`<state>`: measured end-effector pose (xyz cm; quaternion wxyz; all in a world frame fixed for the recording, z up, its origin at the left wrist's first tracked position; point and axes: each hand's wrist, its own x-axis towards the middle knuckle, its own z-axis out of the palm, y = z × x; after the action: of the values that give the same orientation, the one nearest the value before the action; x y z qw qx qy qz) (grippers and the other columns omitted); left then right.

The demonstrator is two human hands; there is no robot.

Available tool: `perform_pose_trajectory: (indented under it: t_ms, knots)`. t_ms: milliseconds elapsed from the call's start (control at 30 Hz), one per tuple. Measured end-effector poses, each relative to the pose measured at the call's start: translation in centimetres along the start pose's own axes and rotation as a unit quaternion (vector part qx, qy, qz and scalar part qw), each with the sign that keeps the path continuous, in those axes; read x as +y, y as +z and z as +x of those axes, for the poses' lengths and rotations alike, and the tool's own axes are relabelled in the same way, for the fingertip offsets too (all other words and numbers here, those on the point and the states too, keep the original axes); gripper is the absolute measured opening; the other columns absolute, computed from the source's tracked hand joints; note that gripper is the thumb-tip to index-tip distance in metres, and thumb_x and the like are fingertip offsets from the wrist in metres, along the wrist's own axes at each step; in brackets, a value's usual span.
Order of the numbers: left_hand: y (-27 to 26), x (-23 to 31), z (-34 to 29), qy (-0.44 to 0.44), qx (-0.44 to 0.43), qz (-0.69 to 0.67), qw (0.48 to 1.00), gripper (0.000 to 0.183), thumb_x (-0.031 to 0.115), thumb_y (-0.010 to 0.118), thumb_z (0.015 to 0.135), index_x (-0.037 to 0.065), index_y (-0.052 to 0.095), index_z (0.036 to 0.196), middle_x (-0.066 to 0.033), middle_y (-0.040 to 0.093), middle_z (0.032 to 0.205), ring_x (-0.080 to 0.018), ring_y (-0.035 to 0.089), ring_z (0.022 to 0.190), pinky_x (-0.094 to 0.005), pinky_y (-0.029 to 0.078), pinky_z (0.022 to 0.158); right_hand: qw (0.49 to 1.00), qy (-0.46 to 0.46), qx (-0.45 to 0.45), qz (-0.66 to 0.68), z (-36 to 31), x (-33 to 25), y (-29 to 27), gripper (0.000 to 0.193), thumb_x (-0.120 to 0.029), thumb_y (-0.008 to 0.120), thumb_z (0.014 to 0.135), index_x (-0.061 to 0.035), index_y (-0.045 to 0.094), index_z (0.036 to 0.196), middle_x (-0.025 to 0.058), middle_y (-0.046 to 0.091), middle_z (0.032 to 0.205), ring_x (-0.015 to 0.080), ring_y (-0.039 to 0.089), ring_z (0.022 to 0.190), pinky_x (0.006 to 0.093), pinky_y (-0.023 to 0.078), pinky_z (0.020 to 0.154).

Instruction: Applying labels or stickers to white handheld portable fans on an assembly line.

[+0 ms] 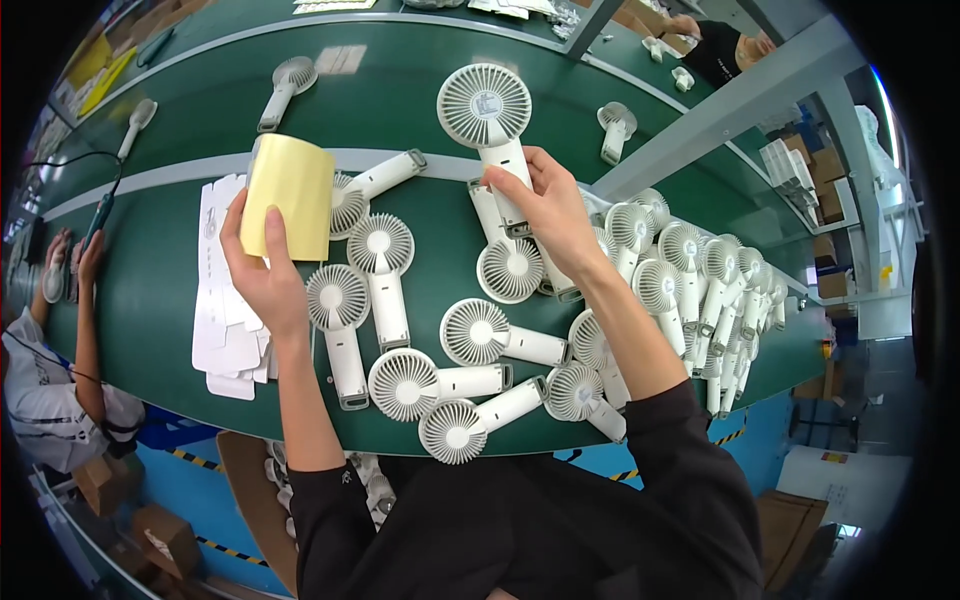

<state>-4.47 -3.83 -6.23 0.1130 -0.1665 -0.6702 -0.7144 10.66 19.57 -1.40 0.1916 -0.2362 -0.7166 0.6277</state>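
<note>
My left hand grips a wide pale-yellow roll, thumb across its near side; whether it is tape or labels I cannot tell. My right hand is closed round the handle of a white handheld fan. This fan is raised head up, with a small printed sticker on its hub. Beneath and between my hands several similar white fans lie on the green table, heads and handles pointing various ways. White cut-out cards are stacked below the roll.
Many more fans crowd the table's right side. A pale rail separates the table from a green belt carrying spaced fans. A grey metal post slants at the right. Another person works at the left with a corded tool.
</note>
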Motion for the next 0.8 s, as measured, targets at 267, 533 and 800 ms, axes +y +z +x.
perform_pose_trajectory:
  t_ms: [267,533,800]
  knots:
    - [0.0,0.8,0.0,-0.013,0.001,0.039,0.999,0.041,0.017,0.057,0.100,-0.003,0.049,0.135,-0.0149,0.052,0.137,-0.0257,0.052,0.126,-0.0371,0.041,0.108,0.998,-0.024,-0.016,-0.054,1.8,-1.2,-1.7,0.040,-0.023,0.072,0.093,0.0021,0.057,0.120,0.0078,0.068,0.105,0.0101,0.063,0.095,0.0264,0.050,0.086]
    - [-0.1,-0.1,-0.4,-0.007,-0.019,0.060,0.998,0.042,0.021,0.057,0.100,-0.001,0.050,0.135,-0.0145,0.053,0.136,-0.0247,0.052,0.125,-0.0358,0.043,0.106,0.986,-0.102,-0.023,-0.126,4.3,-0.1,-2.5,0.039,-0.021,0.075,0.089,-0.0003,0.058,0.117,0.0066,0.067,0.104,0.0111,0.063,0.097,0.0282,0.051,0.085]
    - [-0.1,-0.2,-0.5,-0.044,-0.060,0.034,0.997,0.037,0.019,0.061,0.098,-0.001,0.056,0.128,-0.0130,0.060,0.127,-0.0215,0.058,0.115,-0.0337,0.047,0.101,0.986,-0.063,0.007,-0.156,9.2,2.9,-2.4,0.041,-0.026,0.078,0.086,-0.0006,0.061,0.113,0.0064,0.070,0.100,0.0109,0.063,0.093,0.0264,0.049,0.078]
